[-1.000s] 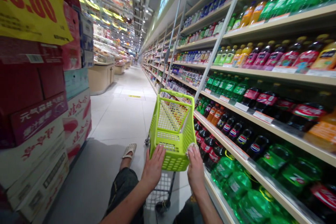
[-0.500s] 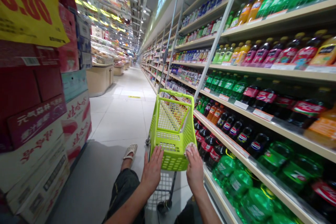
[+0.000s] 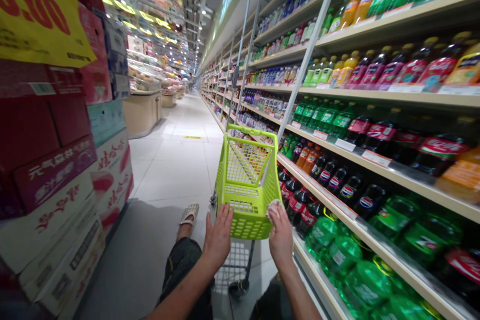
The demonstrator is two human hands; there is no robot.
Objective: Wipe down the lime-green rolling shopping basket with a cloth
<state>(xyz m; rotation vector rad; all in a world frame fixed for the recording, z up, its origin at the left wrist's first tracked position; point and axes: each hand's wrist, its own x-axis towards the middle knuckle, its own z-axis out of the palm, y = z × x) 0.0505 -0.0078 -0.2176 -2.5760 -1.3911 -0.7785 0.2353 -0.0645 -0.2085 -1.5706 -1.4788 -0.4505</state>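
A lime-green shopping cart stands in front of me, its slotted basket above a metal lower rack. My left hand rests with outstretched fingers against the near left corner of the basket. At the near right corner, my right hand pinches a crumpled whitish cloth and presses it to the basket's rim. Part of the cloth is hidden by my fingers.
Shelves of drink bottles run close along the right, with large green bottles at the bottom. Stacked cartons stand at left under a yellow price sign. A tiled aisle leads ahead past display counters.
My right hand and the cloth have shifted slightly right along the basket's corner. My left hand stays on the left corner. The view has moved a little.
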